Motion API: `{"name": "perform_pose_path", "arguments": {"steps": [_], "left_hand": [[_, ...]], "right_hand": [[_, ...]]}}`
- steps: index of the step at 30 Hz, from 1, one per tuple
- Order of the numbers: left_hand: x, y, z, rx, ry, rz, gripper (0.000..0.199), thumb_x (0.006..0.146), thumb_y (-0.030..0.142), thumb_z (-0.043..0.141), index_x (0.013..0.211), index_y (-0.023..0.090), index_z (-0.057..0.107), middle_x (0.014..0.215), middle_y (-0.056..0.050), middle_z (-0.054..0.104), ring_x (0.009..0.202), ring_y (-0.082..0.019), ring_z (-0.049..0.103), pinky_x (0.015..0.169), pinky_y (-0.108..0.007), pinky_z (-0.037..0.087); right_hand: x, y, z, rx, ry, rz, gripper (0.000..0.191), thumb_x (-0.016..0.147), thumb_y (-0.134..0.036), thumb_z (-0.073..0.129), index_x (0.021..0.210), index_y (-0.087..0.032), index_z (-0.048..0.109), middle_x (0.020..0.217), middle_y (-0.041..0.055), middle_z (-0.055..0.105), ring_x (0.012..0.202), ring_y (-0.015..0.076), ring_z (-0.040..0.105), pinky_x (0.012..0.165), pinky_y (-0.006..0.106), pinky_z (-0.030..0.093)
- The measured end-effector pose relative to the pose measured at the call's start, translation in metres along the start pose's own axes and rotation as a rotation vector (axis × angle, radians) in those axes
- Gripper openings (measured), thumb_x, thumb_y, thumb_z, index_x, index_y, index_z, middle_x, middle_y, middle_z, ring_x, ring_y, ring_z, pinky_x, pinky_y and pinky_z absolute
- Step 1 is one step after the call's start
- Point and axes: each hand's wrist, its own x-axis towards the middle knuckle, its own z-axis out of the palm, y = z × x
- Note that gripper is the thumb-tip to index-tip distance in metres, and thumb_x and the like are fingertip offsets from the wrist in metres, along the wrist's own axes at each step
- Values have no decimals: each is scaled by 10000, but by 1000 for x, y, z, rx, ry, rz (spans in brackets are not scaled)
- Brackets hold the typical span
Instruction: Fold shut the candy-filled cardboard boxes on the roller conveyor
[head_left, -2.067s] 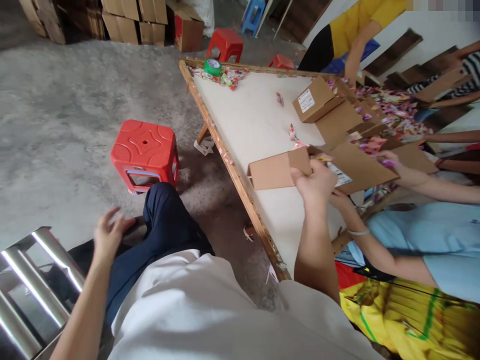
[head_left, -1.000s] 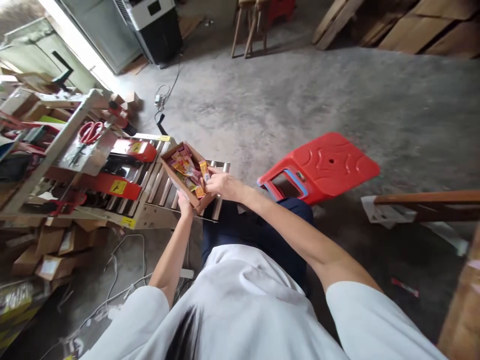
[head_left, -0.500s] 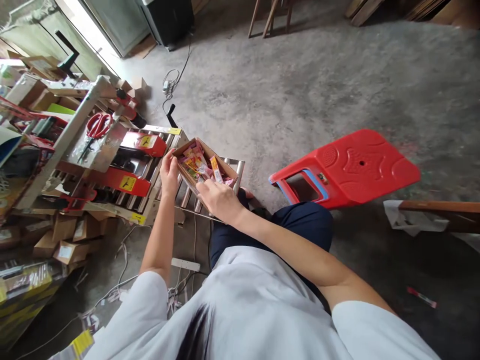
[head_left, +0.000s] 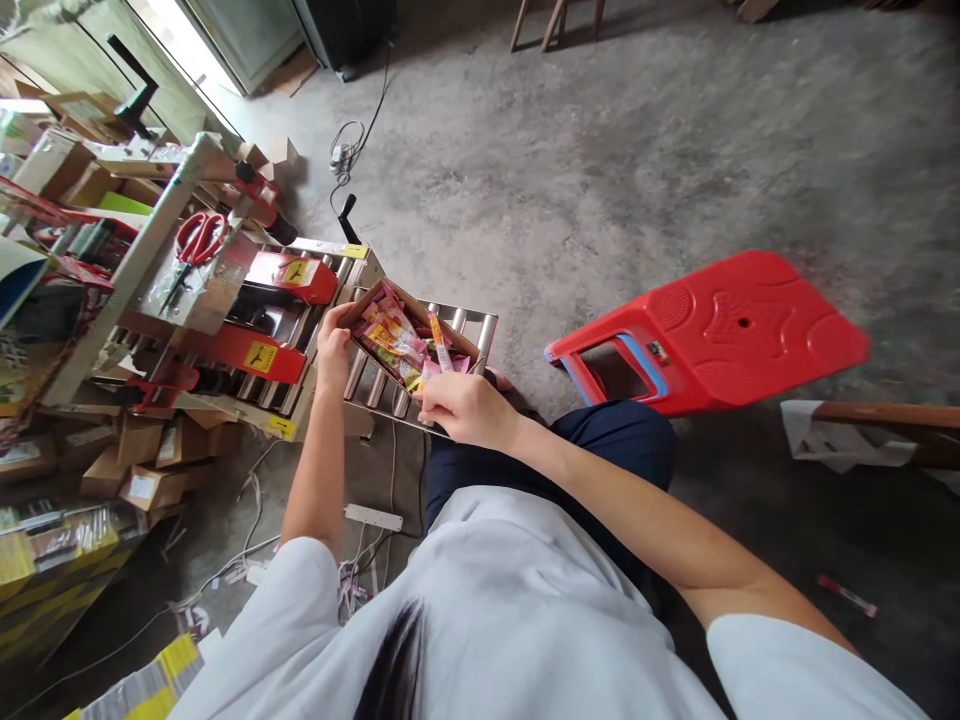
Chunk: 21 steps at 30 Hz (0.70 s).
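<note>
Gripping the box (head_left: pixel 415 309) with the left hand (head_left: pixel 333 345), likely to steady it over rollers (head_left: pixel 376 388); holding the right hand (head_left: pixel 471 408) curled beside packets (head_left: pixel 394 330), cannot tell if pinching any.

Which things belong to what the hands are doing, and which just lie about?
Seemingly in use:
Cardboard box, left hand on its rim
Wrapped packets inside
Roller conveyor beneath

Apparently just lying about:
Red-handled scissors
Red stool
Small strip on the floor

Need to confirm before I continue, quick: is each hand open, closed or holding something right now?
Left hand: closed on the cardboard box, at its edge.
Right hand: curled at the box's near edge; its grip cannot be told.
</note>
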Motion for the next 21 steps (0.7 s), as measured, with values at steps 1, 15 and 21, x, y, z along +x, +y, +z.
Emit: {"name": "perform_pose_path", "arguments": {"steps": [1, 15, 21], "left_hand": [[-2, 0, -1, -8, -10, 9, 380, 715, 315, 562, 1062, 209, 674, 1096, -55, 685, 1087, -267, 628, 934, -370, 539], [-1, 19, -10, 232, -333, 221, 387, 752, 280, 502, 1032, 215, 761, 1058, -63, 664, 1002, -240, 622, 856, -353, 542], [19, 37, -13, 584, -729, 272, 443, 794, 310, 407, 978, 217, 800, 901, -61, 719, 881, -242, 630, 849, -379, 496]], "right_hand": [[9, -4, -5, 20, -17, 122, 100, 892, -183, 659, 797, -165, 633, 864, 38, 727, 833, 155, 682, 793, 263, 525], [108, 9, 26, -457, -799, 399, 294, 755, -88, 700, 1039, -22, 744, 1065, 259, 724, 1070, 362, 691, 903, 463, 567], [88, 6, -4, -409, -821, 302, 112, 750, -127, 723, 841, -119, 787, 878, 106, 760, 967, 259, 725, 917, 313, 546]]}}
